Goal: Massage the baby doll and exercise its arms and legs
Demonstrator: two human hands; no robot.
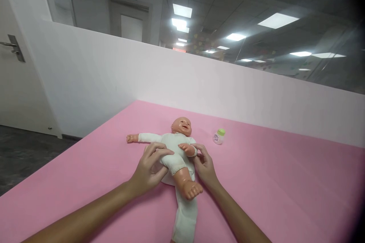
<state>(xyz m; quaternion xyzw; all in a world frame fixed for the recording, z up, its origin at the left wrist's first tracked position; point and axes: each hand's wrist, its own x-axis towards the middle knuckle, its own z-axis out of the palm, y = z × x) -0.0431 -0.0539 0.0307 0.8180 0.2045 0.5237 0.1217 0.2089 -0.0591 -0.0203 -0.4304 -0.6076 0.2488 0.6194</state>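
A baby doll (176, 143) in white cloth lies on its back on the pink tabletop (108, 167), head pointing away from me. One of its arms stretches out to the left; the other bends over its body. One leg is raised and crosses over the other, which extends toward me. My left hand (152, 165) is closed around the doll's hip and upper thigh, thumb underneath. At the doll's right side, just below the bent arm, my right hand (204, 165) has its fingers curled against the body; its fingertips are partly hidden.
A small clear bottle (219, 136) with a green cap stands to the right of the doll's head. Behind the table runs a low white partition (228, 91). On the left are a door (19, 83) with a metal handle and dark floor.
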